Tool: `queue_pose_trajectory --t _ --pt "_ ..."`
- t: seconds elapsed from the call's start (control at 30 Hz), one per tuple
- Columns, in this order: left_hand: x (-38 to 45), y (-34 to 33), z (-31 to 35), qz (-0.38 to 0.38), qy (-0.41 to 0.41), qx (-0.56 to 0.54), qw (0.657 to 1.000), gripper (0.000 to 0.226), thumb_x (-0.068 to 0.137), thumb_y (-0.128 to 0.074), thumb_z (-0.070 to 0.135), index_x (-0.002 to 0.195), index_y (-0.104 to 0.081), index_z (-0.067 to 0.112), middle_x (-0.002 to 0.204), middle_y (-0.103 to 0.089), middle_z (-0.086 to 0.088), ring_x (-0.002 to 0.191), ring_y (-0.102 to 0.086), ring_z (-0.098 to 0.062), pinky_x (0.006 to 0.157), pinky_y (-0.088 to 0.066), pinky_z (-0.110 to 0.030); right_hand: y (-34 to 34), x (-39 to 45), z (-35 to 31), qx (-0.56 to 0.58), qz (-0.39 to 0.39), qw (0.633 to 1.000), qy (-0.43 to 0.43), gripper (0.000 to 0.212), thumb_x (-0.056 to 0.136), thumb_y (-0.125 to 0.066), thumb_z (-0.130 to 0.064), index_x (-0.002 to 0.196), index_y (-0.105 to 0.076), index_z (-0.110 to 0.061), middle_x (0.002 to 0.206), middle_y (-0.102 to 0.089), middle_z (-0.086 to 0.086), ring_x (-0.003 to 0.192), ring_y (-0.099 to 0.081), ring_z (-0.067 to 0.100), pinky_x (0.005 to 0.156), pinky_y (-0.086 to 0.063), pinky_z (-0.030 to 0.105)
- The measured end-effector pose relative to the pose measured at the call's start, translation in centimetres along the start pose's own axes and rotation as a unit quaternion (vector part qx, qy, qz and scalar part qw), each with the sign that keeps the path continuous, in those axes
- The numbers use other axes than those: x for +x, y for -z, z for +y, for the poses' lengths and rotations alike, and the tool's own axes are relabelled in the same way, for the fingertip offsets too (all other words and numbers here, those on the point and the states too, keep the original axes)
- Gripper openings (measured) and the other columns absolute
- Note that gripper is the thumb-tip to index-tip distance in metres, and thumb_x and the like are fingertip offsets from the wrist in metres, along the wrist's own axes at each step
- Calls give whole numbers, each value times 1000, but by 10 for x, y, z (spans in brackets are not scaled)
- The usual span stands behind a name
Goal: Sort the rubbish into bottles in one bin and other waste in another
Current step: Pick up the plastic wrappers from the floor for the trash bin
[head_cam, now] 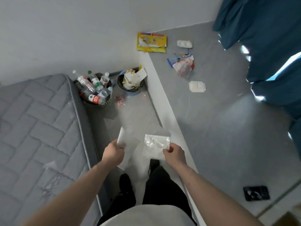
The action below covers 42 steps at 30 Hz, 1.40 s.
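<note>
Head view, looking down: the left hand (pixel 114 151) has its fingers curled round a white folded wrapper (pixel 122 139), which sticks up above the fist and trails below it. The right hand (pixel 174 152) pinches the near corner of a clear plastic packet (pixel 156 144) between thumb and fingers. Both pieces hang over the grey floor (pixel 219 128), just ahead of the person's dark shoes (pixel 125 181).

Further ahead, against the wall, two bins stand side by side: the mesh bin (pixel 106 103) by the mattress (pixel 40 128) is crammed with plastic bottles (pixel 91 85), and the blue bin (pixel 132 93) to its right is heaped with paper and wrappers (pixel 132 78). Pink scraps (pixel 120 101) lie on the floor beside them.

Beyond the white ledge (pixel 162 103), well apart from the bins: a yellow bag (pixel 151 42), two white trays (pixel 197 86), a crumpled colourful bag (pixel 183 64) and a black tray (pixel 256 193).
</note>
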<state>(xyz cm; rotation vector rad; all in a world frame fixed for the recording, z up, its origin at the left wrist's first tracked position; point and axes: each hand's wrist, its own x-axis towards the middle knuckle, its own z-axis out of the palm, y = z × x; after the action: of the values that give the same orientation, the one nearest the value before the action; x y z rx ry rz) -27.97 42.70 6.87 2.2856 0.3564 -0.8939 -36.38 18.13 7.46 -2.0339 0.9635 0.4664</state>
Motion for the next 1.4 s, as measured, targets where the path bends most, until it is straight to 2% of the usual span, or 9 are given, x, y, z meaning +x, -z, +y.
queue_pose_trajectory --t 0.13,0.43,0.57,0.83,0.9,1.03,1.13,1.27,1.4 --pt "12 20 48 15 -9 -6 1000 29 85 -49 15 105 -67 27 99 -70 -4 97 -66 -32 85 -57 -39 24 14 -21 28 10 1000 7 30 82 -62 -17 65 -38 -16 59 -40 -5 56 -34 14 51 -29 28" --pt "63 52 165 72 -14 -23 997 24 86 -54 15 105 -66 22 89 -67 1 86 -65 -27 74 -49 -32 99 107 -91 -17 9 998 61 33 80 -64 -20 62 -37 -17 56 -40 -4 56 -34 16 51 -29 31" --pt "80 70 187 94 -3 -86 992 20 88 -53 14 102 -65 23 85 -68 5 76 -65 -16 69 -54 -32 111 152 -145 -45 8 994 97 30 77 -63 -21 65 -38 -10 58 -40 -2 59 -34 19 53 -27 33" --pt "172 145 214 112 6 -73 991 11 92 -52 14 97 -57 21 85 -64 0 77 -63 -24 70 -53 -35 100 225 -267 -65 2 991 121 38 82 -65 -18 57 -36 -18 55 -41 -5 57 -38 19 50 -31 26" --pt "201 166 220 106 7 -67 992 13 91 -51 14 101 -59 18 89 -66 -3 79 -64 -23 70 -55 -36 96 240 -291 -60 9 992 113 39 83 -65 -17 56 -38 -20 55 -42 -6 57 -40 16 50 -31 22" --pt "253 201 243 84 -7 -29 996 21 94 -50 14 113 -59 18 94 -63 -2 85 -62 -24 71 -50 -33 92 267 -330 -38 16 994 97 27 84 -66 -20 62 -49 -16 59 -52 -5 62 -49 18 58 -41 30" --pt "285 217 262 78 -1 -2 997 32 94 -50 15 125 -59 13 97 -61 -4 91 -62 -29 77 -52 -35 94 286 -349 -27 14 996 83 32 85 -66 -19 61 -46 -15 59 -50 -5 58 -46 15 54 -39 28" --pt "329 225 293 77 -1 20 997 32 96 -49 19 125 -58 13 100 -64 -6 86 -60 -26 73 -50 -35 97 327 -369 -17 2 997 78 36 82 -65 -17 59 -37 -17 55 -41 -5 56 -37 16 53 -31 32" --pt "372 221 315 75 33 -12 997 33 96 -49 20 129 -57 15 100 -64 -4 85 -62 -23 65 -53 -34 89 382 -386 -42 -44 995 75 30 82 -64 -19 63 -41 -17 57 -45 -4 57 -39 14 54 -33 32"
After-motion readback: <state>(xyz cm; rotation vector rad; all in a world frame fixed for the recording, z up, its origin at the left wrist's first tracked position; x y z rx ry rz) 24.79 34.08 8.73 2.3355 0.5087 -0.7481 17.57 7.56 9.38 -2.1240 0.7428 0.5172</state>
